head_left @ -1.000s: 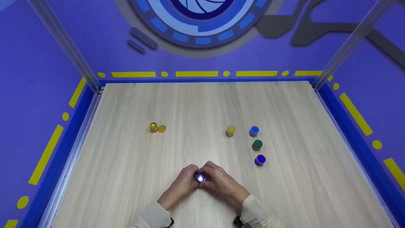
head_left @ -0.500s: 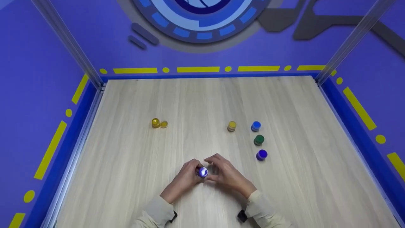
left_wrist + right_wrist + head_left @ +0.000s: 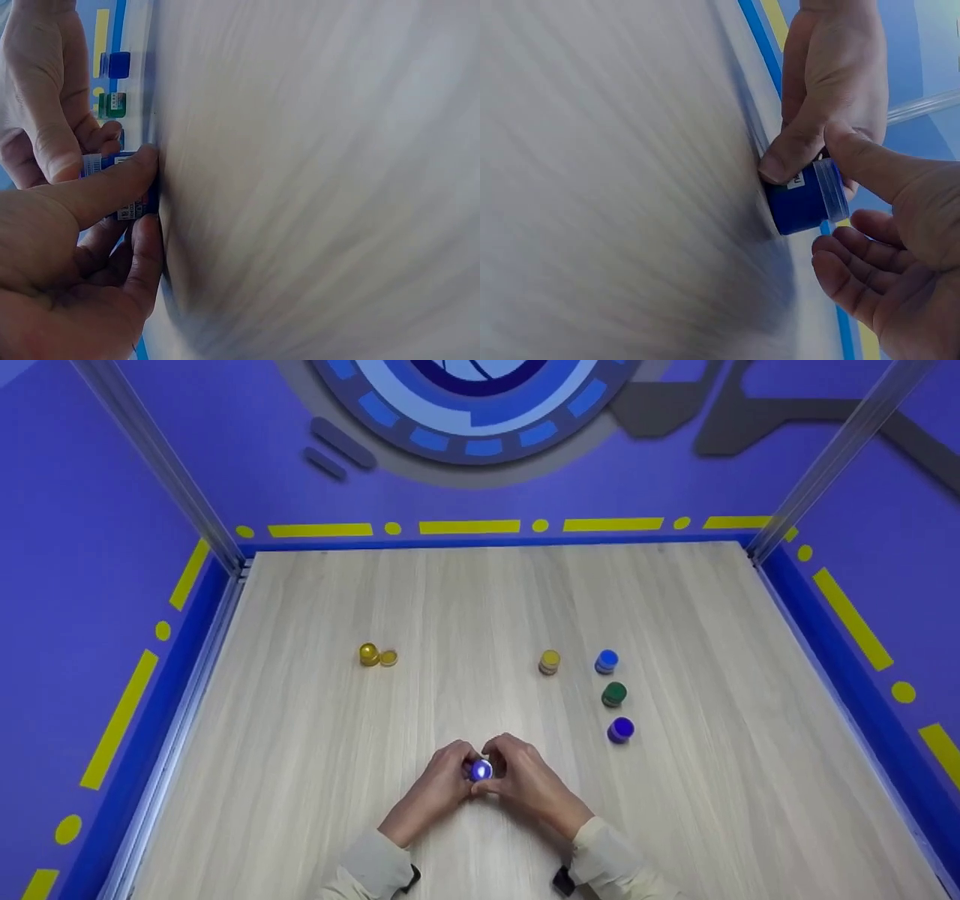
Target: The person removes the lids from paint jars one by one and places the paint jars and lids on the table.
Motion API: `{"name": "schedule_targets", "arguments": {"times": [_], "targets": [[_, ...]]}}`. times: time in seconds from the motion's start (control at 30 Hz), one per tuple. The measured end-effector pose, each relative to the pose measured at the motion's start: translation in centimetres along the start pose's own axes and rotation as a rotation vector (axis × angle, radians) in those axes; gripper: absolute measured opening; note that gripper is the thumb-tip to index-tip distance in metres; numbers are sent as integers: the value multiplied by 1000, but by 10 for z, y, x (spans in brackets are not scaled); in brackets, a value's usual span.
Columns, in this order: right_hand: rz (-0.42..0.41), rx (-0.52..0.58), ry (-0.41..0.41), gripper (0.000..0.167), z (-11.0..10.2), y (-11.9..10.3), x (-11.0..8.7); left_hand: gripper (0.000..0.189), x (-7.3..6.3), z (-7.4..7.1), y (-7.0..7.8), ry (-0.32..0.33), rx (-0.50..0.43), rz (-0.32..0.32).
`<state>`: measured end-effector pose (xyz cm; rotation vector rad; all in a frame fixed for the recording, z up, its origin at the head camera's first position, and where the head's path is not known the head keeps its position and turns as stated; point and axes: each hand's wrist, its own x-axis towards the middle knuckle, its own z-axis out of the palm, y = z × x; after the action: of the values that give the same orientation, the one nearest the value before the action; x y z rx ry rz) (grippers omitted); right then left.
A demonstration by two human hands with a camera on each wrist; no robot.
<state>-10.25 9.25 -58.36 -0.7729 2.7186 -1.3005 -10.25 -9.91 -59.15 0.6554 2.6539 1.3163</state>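
Note:
My left hand [image 3: 437, 784] grips a small blue paint jar [image 3: 799, 202] low around its sides, just above the table. In the left wrist view the jar [image 3: 135, 206] shows a printed label between the thumb and fingers. Its ribbed, translucent lid [image 3: 832, 189] faces up and glares white in the head view. My right hand [image 3: 529, 780] arches around the lid from the right. In the right wrist view its thumb [image 3: 862, 154] is at the lid's upper edge, while the loosely bent fingers [image 3: 847, 274] stand a little off the lid.
A gold jar [image 3: 368, 654] stands at left with a small gold disc [image 3: 388, 658] beside it. Right of centre are a yellow-topped jar [image 3: 549, 661], a blue jar [image 3: 607, 661], a green jar [image 3: 614, 694] and a purple jar [image 3: 621, 730]. Blue panels [image 3: 480, 502] border the wooden table [image 3: 465, 600].
The right hand spread away from the lid half a second ago and has come back in around it. The left hand keeps its grip on the jar.

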Motion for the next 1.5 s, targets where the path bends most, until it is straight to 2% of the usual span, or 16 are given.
{"name": "schedule_targets", "arguments": {"times": [0.23,0.37,0.5,0.63,0.83,1.03,1.1,1.2,1.3,1.37,1.5], "targets": [[-44,9,5,36,3,3,-3,33,-1,2,-1,24,-10,15],[-83,25,-23,34,3,4,-4,32,-4,3,-1,33,-19,35],[-116,56,-97,30,0,6,-4,32,-8,4,0,35,-21,49],[-162,65,-208,26,-7,9,-1,30,-10,5,1,17,-22,32],[-282,-27,-347,23,-17,8,5,31,-11,6,2,-31,-18,-10],[-353,-108,-402,26,-20,7,8,31,-11,6,1,-47,-12,-29],[-361,-95,-398,28,-19,9,8,32,-11,6,0,-43,-10,-27],[-354,-19,-371,29,-15,14,8,33,-11,4,-1,-43,-10,-26],[-295,106,-308,34,-11,21,8,33,-7,2,-3,-32,-15,-27],[-212,173,-227,38,-11,24,7,32,-4,1,-3,-25,-31,-30],[-26,243,13,44,-11,18,-3,32,-2,0,-3,-25,-62,-52]]}}
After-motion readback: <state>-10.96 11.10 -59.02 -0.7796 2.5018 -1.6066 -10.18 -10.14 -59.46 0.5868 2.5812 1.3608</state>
